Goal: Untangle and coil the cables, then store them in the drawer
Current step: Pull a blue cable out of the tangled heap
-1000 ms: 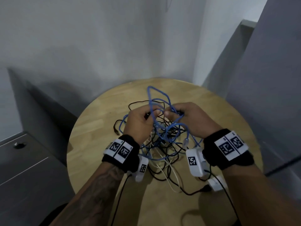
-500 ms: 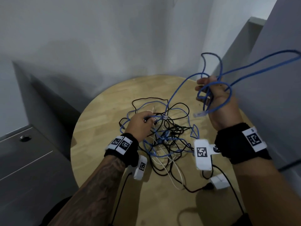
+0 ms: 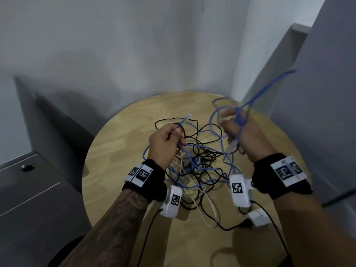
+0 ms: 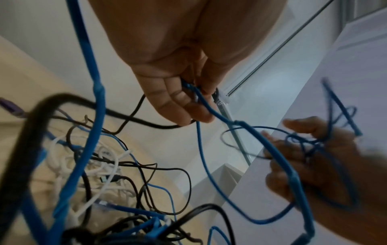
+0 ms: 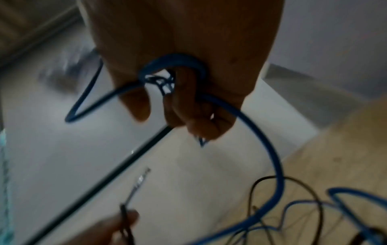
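A tangle of blue, black and white cables (image 3: 194, 168) lies on the round wooden table (image 3: 115, 151). My left hand (image 3: 165, 143) is above the tangle's left side and pinches a blue cable (image 4: 207, 106) near its clear plug end (image 3: 187, 117), with a black cable (image 4: 134, 116) under its fingers. My right hand (image 3: 240, 132) is raised above the tangle's right side. It grips several loops of blue cable (image 5: 261, 132) wound round its fingers, blurred by motion. One blue loop (image 3: 269, 85) swings up to the right.
A grey drawer cabinet (image 3: 28, 199) with a round lock (image 3: 28, 167) stands left of the table, drawers shut. Grey walls close in behind and on the right. A white adapter (image 3: 258, 216) with a black lead sits on the table near my right wrist.
My right hand pulled a bundle of blue cable up and away from the tangle, then came back down lower and nearer the left hand. The left hand stayed over the tangle.
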The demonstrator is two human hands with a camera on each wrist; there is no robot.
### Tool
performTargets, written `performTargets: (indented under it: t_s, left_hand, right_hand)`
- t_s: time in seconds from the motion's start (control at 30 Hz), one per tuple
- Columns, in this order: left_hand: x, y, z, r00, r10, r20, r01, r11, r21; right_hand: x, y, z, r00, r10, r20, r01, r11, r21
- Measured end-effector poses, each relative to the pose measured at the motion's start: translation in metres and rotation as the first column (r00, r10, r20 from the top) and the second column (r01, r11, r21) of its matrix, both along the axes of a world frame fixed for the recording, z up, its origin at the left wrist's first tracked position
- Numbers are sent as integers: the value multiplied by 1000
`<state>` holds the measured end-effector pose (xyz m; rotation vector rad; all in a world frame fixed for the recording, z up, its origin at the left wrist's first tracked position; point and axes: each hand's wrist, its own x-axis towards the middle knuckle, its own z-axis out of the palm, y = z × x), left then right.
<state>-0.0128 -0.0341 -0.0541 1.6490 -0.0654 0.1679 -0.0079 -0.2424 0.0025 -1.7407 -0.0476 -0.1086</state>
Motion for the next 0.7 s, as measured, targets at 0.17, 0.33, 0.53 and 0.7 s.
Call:
performTargets:
  t_s: [0.17, 0.33, 0.53, 0.7]
  left_hand:
    - [-2, 0, 5, 1000, 22, 5, -20, 983, -182]
    - [0, 5, 6, 1000, -4, 5, 5, 966, -258]
    - [0, 2, 7, 990, -135, 49, 144, 928, -345]
    - [1, 3, 6, 994, -87, 59, 100, 959, -265]
  right_hand:
    - [-12, 20, -21, 905, 286, -314, -425, 602, -676]
    - [-5, 16, -15, 974, 168, -153, -226, 789, -572]
    - [-7, 20, -28, 934, 216, -283, -356, 611, -708]
    - [0, 7, -20, 998, 5, -67, -51, 708, -705]
